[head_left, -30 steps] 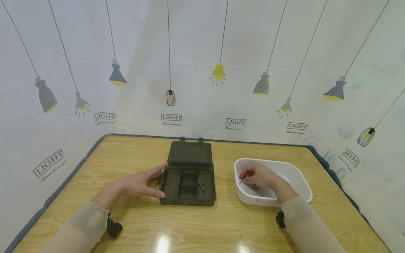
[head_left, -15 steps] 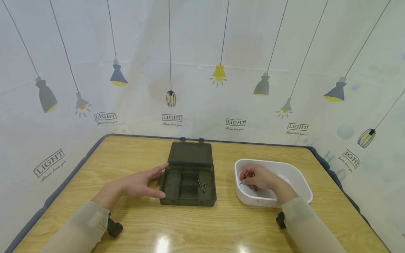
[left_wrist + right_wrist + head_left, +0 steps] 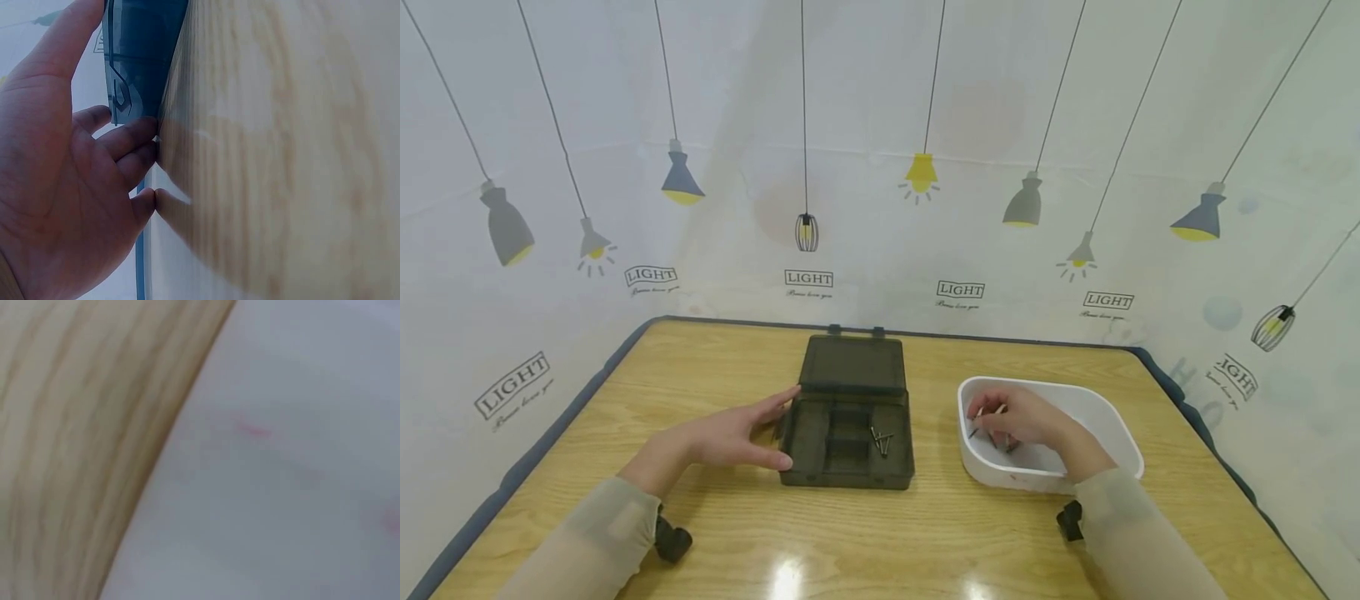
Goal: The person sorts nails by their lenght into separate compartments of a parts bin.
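Observation:
A dark translucent organizer box (image 3: 808, 442) stands with its lid (image 3: 853, 364) raised at the back. Several thin metal pieces, like screws or nails (image 3: 881, 442), lie in its right compartment. At the box's left side rests my left hand (image 3: 730, 435), thumb at the front corner and fingers along the side; the left wrist view shows the fingertips by the box wall (image 3: 140, 56). My right hand (image 3: 1018, 417) reaches into a white plastic tub (image 3: 1097, 417), pinching a thin dark metal piece (image 3: 974, 432). More dark bits under that hand are partly hidden.
Both containers stand on a wood-grain table (image 3: 850, 542), the tub to the right of the box. A lamp-patterned cloth (image 3: 865, 208) rises behind and at both sides. The right wrist view shows only the tub's outer wall (image 3: 269, 475) and tabletop (image 3: 81, 425).
The right hand's fingers have shifted slightly inside the tub, and the thin dark piece at the fingertips shows more. The left hand and the box stay where they were.

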